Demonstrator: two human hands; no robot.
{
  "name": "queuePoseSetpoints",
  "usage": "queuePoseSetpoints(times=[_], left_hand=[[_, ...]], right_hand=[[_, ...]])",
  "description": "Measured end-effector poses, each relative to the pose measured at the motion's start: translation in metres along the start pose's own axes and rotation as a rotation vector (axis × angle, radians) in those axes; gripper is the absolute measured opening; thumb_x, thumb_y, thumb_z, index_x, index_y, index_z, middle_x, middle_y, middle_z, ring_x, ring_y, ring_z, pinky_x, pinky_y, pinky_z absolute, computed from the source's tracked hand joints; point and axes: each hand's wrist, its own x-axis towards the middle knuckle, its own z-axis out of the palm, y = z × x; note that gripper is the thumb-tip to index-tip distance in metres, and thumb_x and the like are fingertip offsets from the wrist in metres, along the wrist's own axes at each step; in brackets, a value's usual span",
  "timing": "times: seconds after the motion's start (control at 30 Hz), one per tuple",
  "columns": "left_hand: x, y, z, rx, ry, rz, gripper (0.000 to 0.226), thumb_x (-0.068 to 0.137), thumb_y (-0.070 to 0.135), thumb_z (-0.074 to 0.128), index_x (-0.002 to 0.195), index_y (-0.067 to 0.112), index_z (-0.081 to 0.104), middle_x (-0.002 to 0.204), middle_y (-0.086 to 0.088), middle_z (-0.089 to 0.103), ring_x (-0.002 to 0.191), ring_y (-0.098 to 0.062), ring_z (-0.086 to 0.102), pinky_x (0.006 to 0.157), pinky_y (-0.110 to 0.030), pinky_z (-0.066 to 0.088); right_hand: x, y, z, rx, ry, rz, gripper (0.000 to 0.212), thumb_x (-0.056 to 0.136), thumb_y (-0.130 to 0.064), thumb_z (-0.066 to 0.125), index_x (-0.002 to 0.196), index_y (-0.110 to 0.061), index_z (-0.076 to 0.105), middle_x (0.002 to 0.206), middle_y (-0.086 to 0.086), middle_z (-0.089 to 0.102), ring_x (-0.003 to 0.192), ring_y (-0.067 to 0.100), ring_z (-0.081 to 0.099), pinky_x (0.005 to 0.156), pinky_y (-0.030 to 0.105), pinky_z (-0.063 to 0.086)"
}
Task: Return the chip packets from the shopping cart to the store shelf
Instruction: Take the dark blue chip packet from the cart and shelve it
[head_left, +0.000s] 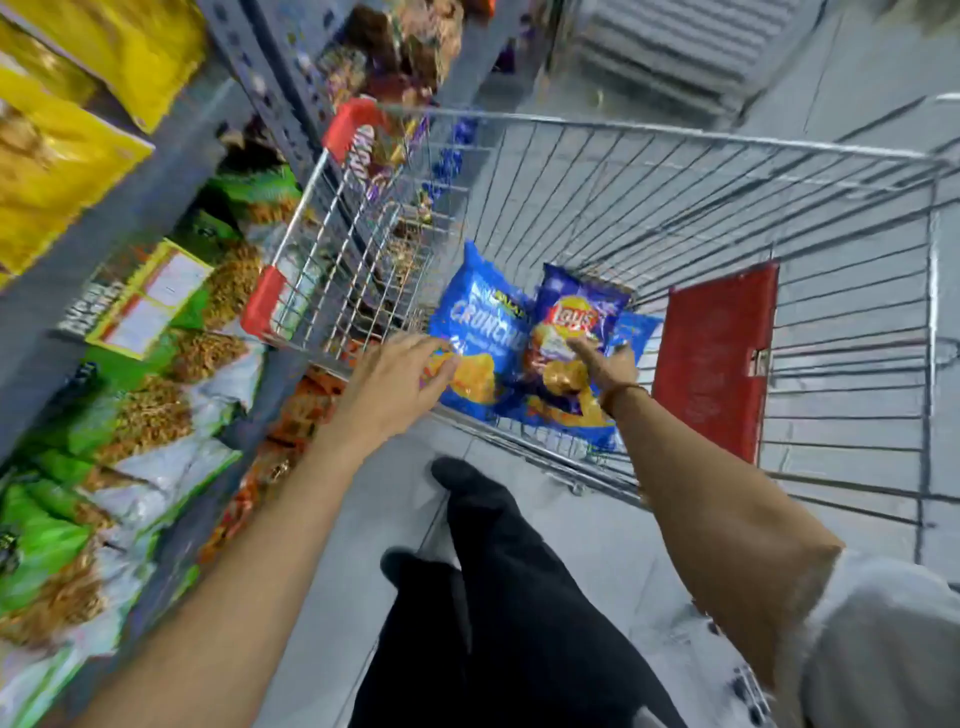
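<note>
Both arms reach into the shopping cart (675, 208). The left hand (400, 379) lies spread, fingers loosely open, touching the lower edge of the light blue chip packet (478, 322). The right hand (608, 364) pinches the dark blue Lay's packet (571, 322) just beside it. The store shelf (130, 218) stands left of the left hand.

L hand (400, 379) open, R hand (610, 364) pinching
</note>
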Motion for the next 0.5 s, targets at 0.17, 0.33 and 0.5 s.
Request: queuePoseSetpoints(times=[0.17,0.33,0.5], left_hand=[[0.003,-0.001,0.004,0.049,0.061,-0.028,0.039,0.092,0.041,0.040,0.110,0.016,0.063,0.111,-0.007,0.068,0.104,-0.024,0.059,0.081,-0.036,0.045],[0.004,-0.005,0.010,0.080,0.086,-0.037,0.040,0.091,0.040,0.037,0.107,0.016,0.065,0.107,-0.005,0.070,0.100,-0.021,0.061,0.073,-0.030,0.040],[0.002,-0.006,0.011,0.095,0.080,-0.061,0.048,0.089,0.044,0.029,0.103,0.016,0.066,0.102,-0.005,0.071,0.095,-0.021,0.062,0.075,-0.037,0.049]], right_hand=[[0.003,-0.010,0.015,0.102,-0.023,0.120,0.099,0.072,-0.040,0.079,0.143,0.003,0.025,0.147,0.016,0.040,0.135,0.031,0.040,0.108,0.039,0.037],[0.001,-0.007,0.025,0.140,-0.023,0.189,0.082,0.072,-0.037,0.079,0.132,0.003,0.041,0.127,0.013,0.053,0.115,0.029,0.053,0.083,0.035,0.044],[-0.007,-0.020,0.024,0.257,-0.143,0.217,0.092,0.069,-0.033,0.081,0.139,0.003,0.034,0.125,0.015,0.056,0.085,0.025,0.063,0.061,0.034,0.053]])
